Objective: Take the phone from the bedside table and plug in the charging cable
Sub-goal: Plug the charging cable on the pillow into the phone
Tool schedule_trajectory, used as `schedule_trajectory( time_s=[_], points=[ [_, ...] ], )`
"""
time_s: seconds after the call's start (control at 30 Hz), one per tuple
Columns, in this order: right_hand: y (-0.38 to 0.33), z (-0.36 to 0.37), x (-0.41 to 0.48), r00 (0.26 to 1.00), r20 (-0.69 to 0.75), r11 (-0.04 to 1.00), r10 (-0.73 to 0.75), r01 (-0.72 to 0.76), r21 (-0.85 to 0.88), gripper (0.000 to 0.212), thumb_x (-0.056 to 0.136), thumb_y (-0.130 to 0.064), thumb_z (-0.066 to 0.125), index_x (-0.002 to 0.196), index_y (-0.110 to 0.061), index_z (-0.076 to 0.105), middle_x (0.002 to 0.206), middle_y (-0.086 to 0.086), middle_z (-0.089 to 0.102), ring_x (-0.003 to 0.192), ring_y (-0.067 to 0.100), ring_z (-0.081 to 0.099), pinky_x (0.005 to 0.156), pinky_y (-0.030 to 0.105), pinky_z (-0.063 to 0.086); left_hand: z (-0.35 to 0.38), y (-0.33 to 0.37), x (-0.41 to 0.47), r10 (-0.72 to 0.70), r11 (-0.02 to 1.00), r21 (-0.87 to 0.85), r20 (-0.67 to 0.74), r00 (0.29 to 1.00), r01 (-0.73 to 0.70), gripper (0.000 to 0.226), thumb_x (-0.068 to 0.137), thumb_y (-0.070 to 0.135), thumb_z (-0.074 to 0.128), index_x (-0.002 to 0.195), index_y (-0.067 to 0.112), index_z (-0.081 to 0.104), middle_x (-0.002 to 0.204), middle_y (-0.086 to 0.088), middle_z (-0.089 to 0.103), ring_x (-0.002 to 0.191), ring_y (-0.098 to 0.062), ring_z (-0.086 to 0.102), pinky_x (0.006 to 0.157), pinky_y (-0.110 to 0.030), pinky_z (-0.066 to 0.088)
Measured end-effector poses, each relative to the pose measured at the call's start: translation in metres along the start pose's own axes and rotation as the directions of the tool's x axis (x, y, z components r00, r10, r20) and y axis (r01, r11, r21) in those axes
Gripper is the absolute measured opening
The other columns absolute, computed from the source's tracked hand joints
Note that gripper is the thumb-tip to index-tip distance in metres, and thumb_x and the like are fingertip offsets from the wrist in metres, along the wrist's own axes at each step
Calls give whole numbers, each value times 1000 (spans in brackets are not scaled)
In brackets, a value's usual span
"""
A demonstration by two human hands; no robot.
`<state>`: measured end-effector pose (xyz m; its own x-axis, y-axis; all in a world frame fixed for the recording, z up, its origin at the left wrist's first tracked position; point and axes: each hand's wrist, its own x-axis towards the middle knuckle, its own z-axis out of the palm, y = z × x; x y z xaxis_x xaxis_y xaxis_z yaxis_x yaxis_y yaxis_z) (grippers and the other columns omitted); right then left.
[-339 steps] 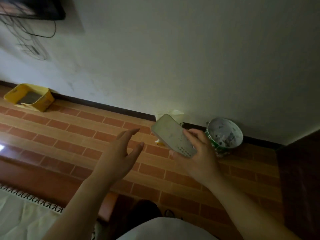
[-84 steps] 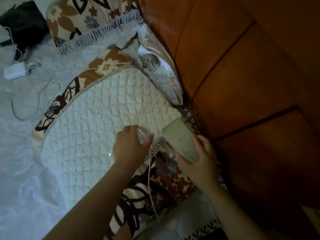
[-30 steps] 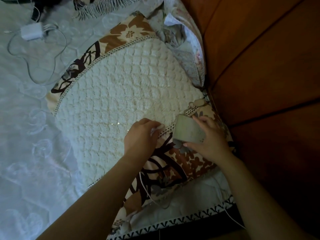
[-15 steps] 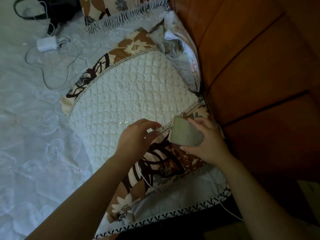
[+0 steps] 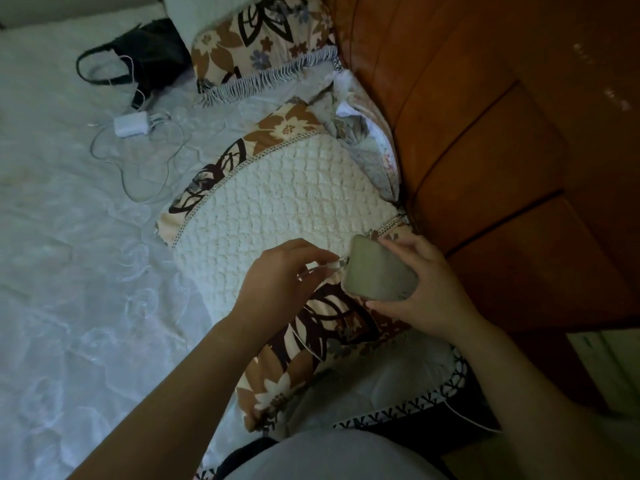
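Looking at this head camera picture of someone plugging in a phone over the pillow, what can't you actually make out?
- Whether the white cable plug, pinched by the left hand, is seated in the pale grey-green phone: too small and dim.
- The phone's screen: only its back faces the head camera, in the right hand.
- Where the white charging cable ends: it drops out of sight past the mattress edge.

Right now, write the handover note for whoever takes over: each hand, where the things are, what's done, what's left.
Left hand: pinching the charging cable plug, its tip at the phone's end.
Right hand: gripping the phone above the pillow by the headboard.
Done: phone is picked up, plug lined up with the port.
Left: whether the plug is fully seated cannot be told; push it home and check.
A second charger lies unused on the bed sheet.
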<state>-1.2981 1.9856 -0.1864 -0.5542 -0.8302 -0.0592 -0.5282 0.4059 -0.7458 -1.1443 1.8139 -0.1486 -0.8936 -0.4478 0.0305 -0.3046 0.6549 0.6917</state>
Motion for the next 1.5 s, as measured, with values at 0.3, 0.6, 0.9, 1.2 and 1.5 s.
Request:
schedule_trajectory(
  time_s=[0.3, 0.6, 0.9, 1.2, 1.5],
  points=[
    [-26, 7, -11, 1000, 0, 1000, 8, -8, 8, 86, 53, -46, 79, 130, -37, 42, 118, -15, 34, 108, -4, 29, 82, -1, 22, -13, -3, -8, 33, 999, 6, 7, 999, -33, 15, 81, 30, 64, 95, 32, 70, 86, 15, 65, 68, 0, 57, 58, -19, 47],
    [-34, 4, -16, 1000, 23, 998, 8, -7, -55, 90, 52, -55, 74, 133, -33, 41, 116, -16, 34, 102, -9, 30, 77, 0, 24, -19, -6, 0, 85, 993, 74, 132, 988, -95, 16, 80, 28, 67, 95, 33, 70, 87, 13, 65, 65, 2, 54, 59, -15, 40],
    [-40, 0, -18, 1000, -10, 1000, 2, -3, -18, 90, 52, -46, 80, 133, -31, 41, 119, -9, 36, 104, -6, 32, 82, -5, 19, -25, 1, 2, 38, 999, 30, 97, 995, -41, 9, 77, 35, 67, 86, 37, 67, 87, 18, 67, 69, 3, 58, 60, -13, 40],
    [-40, -5, -25, 1000, -18, 997, -5, 3, -74, 91, 54, -45, 79, 134, -29, 40, 118, -8, 37, 108, -1, 34, 83, 2, 23, -25, 10, 4, 149, 984, 80, 109, 983, -158, 13, 75, 24, 72, 87, 27, 72, 84, 9, 67, 63, 2, 53, 60, -17, 43],
    [-40, -6, -28, 999, -33, 998, -1, -2, -65, 91, 54, -44, 80, 134, -31, 39, 116, -7, 37, 105, 0, 34, 81, 3, 24, -22, 13, -2, 27, 999, 31, 36, 999, -28, 9, 74, 33, 72, 83, 31, 71, 72, 25, 59, 69, 5, 58, 59, -8, 38]
  ],
)
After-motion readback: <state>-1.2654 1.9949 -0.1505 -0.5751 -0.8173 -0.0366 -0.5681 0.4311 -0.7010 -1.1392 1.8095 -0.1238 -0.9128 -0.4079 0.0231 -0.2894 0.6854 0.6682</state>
